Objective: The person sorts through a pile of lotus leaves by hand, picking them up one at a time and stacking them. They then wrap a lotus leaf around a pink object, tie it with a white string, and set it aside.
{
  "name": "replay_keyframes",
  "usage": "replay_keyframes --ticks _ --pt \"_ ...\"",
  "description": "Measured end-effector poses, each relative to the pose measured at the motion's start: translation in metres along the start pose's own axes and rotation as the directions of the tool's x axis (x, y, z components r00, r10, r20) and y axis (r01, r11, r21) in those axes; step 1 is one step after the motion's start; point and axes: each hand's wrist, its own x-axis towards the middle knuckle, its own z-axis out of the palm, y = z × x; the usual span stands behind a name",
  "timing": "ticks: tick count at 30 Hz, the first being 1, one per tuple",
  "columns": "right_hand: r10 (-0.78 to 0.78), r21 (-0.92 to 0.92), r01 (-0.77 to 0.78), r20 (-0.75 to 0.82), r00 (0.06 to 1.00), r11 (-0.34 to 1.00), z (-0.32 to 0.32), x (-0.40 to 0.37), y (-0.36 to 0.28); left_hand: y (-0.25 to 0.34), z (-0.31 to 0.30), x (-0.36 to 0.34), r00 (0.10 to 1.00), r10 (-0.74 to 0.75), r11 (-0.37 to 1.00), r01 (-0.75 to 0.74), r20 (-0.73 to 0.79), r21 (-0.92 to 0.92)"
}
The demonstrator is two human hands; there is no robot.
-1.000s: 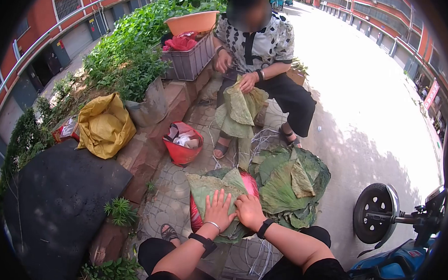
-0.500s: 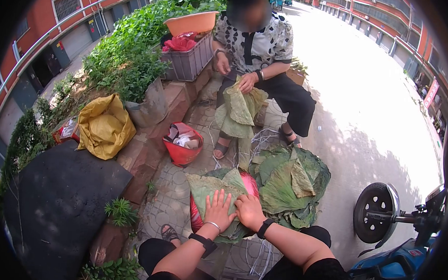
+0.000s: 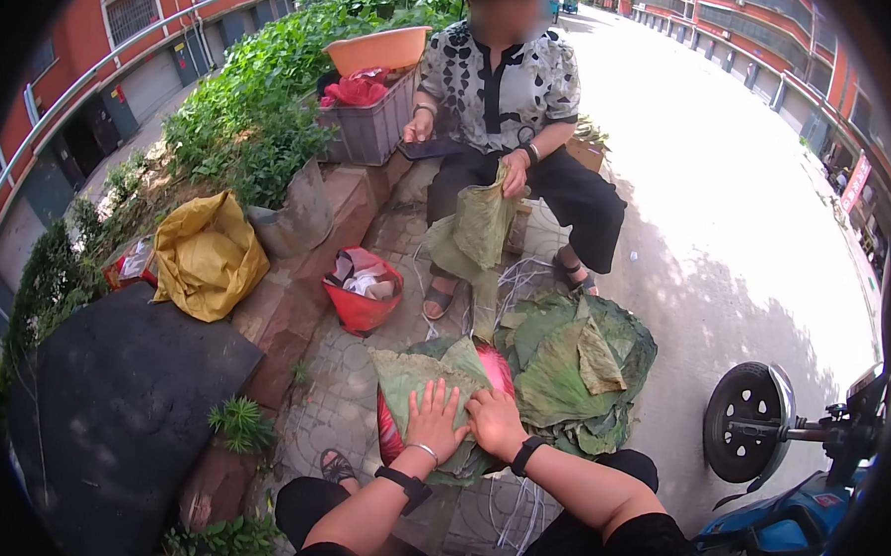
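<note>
Black slab (image 3: 112, 403): lay on the far left, beside the brick edging.
Hedge (image 3: 275, 82): ran along the left, behind the edging.
Scooter (image 3: 803, 512): stood at the lower right, front wheel turned toward the leaves.
Seated person (image 3: 499, 82): sat opposite, one hand on a drooping leaf (image 3: 483, 225) at the knees.
Leaf pile (image 3: 576, 368): lay on the paving, just right of the hands.
Yellow sack (image 3: 208, 258): slumped on the edging, left of the red bucket.
Grey crate (image 3: 373, 126): stood beside the seated person, an orange basin (image 3: 376, 46) behind it.
Red bucket (image 3: 362, 289): stood on the paving, scraps inside.
Folded leaf (image 3: 417, 371): lay under both hands, draped over a pink bundle (image 3: 496, 365) (its make unclear).
Left hand (image 3: 434, 417): lay flat, fingers spread wide, pressing the folded leaf and gripping nothing.
Right hand (image 3: 497, 421): rested palm down on the same leaf, touching the left hand; its fingers were bent, and whether they pinched the leaf could not be told.
</note>
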Motion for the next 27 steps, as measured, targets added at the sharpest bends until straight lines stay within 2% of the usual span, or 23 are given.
replay_keyframes --ticks 16,27 --pt "-0.037 0.018 0.038 -0.044 0.998 0.999 0.0050 -0.0022 0.0027 -0.0001 0.0016 -0.0019 1.000 0.006 1.000 -0.006 -0.021 -0.001" --pt "0.007 -0.010 -0.007 -0.007 1.000 1.000 0.0057 0.0013 0.0013 -0.0014 -0.0017 -0.0009 1.000 0.004 0.999 -0.005 -0.024 -0.052"
